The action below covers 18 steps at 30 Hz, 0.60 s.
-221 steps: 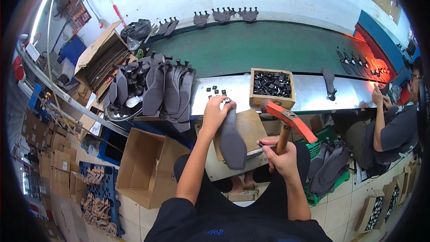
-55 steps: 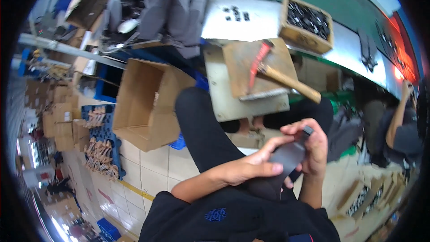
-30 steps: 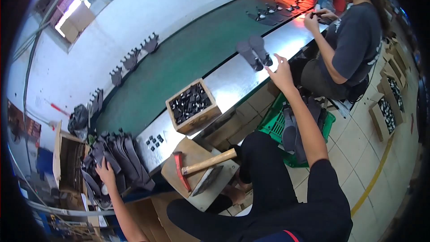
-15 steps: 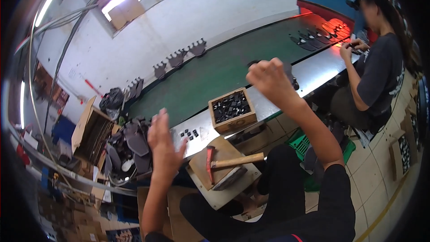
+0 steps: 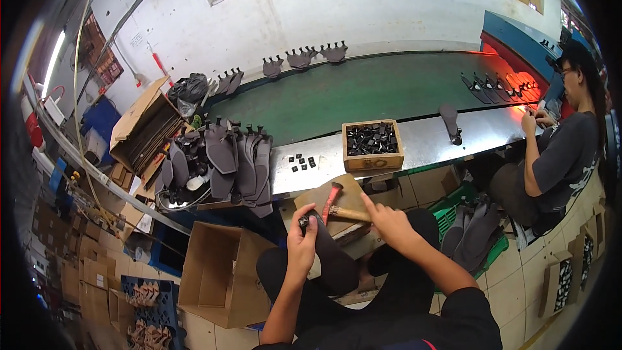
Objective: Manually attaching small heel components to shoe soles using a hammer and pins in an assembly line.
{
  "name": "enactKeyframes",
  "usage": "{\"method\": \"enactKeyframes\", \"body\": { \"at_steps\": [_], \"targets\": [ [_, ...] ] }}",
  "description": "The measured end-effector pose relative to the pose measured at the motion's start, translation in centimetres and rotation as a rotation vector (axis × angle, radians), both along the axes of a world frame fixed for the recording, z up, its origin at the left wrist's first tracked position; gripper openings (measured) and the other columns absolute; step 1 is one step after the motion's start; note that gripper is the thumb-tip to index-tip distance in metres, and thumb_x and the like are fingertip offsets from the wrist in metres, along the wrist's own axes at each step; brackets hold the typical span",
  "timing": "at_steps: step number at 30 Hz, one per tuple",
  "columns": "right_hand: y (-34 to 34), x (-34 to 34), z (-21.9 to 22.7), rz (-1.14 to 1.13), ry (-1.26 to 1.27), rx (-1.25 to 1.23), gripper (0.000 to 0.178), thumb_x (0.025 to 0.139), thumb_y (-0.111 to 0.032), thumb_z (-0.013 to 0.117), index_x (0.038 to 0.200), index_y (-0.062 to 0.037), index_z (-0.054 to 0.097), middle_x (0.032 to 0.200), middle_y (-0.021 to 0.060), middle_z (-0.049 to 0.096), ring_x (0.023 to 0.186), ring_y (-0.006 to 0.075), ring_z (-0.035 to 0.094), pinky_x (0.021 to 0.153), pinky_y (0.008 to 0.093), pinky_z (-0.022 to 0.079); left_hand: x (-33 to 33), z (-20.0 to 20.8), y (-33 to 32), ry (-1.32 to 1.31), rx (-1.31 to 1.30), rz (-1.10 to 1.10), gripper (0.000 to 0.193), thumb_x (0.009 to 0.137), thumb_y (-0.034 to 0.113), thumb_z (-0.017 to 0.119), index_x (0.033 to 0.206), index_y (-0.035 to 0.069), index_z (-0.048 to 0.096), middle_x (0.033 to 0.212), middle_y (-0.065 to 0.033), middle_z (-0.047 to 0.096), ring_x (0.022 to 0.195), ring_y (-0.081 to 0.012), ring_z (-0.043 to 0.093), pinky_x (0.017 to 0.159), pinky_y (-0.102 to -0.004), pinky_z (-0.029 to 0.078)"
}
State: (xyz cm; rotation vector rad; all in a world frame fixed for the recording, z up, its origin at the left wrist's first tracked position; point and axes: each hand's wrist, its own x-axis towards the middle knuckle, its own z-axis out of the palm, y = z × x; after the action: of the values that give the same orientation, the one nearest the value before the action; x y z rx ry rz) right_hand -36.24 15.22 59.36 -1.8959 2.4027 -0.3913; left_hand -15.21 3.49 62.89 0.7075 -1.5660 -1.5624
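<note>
My left hand (image 5: 301, 246) is closed around the end of a dark grey shoe sole (image 5: 338, 266), gripping near its small black fitting. The sole slants down over my lap, beside the work block. A hammer (image 5: 350, 213) with a red head and wooden handle lies across the brown board (image 5: 304, 202) on the block. My right hand (image 5: 394, 225) is at the end of the hammer's handle, its fingers curled over it. Beyond the board stands a wooden box (image 5: 373, 163) of small black pieces. Several similar black pieces (image 5: 302, 161) lie on the metal ledge.
Dark soles (image 5: 223, 152) are heaped at the left, above an open cardboard box (image 5: 214, 272). One sole (image 5: 449, 122) lies on the metal ledge. Behind runs a green conveyor belt (image 5: 382, 84). A green crate (image 5: 447, 210) holds more soles, near a co-worker (image 5: 560, 149) at the right.
My left hand, empty before, now grips a sole. My right hand has come back from above the metal ledge to the hammer's handle. A sole now shows lying on the ledge.
</note>
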Motion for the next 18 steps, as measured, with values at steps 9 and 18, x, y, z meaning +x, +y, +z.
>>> {"method": "enactKeyframes", "body": {
  "at_steps": [9, 18],
  "targets": [
    [9.3, -0.6, -4.3, -0.364, -0.596, -0.414, 0.019, 0.087, -0.018, 0.074, 0.084, -0.0024, 0.064, 0.059, 0.0135, 0.059, 0.052, 0.0277, 0.061, 0.051, 0.0361, 0.048, -6.6, -4.6, -10.3, -0.311, -0.518, 0.056, 0.042, 0.103, 0.031, 0.054, 0.131, 0.0, 0.056, 0.149, -0.0261, 0.039, 0.139, -0.0396, 0.039, 0.114, -0.0428, 0.032],
    [15.7, -2.4, -4.5, -0.688, -1.35, -0.765, 0.031, 0.098, -0.02, 0.065, 0.073, -0.0071, 0.05, 0.053, -0.0042, 0.042, 0.038, 0.0057, 0.037, 0.037, 0.0232, 0.033, -21.1, -0.7, -12.1, -0.31, -0.996, -0.073, 0.019, 0.087, 0.014, 0.07, 0.102, 0.003, 0.07, 0.101, -0.0145, 0.068, 0.097, -0.0362, 0.064, 0.085, -0.0451, 0.052]
  ]
}}
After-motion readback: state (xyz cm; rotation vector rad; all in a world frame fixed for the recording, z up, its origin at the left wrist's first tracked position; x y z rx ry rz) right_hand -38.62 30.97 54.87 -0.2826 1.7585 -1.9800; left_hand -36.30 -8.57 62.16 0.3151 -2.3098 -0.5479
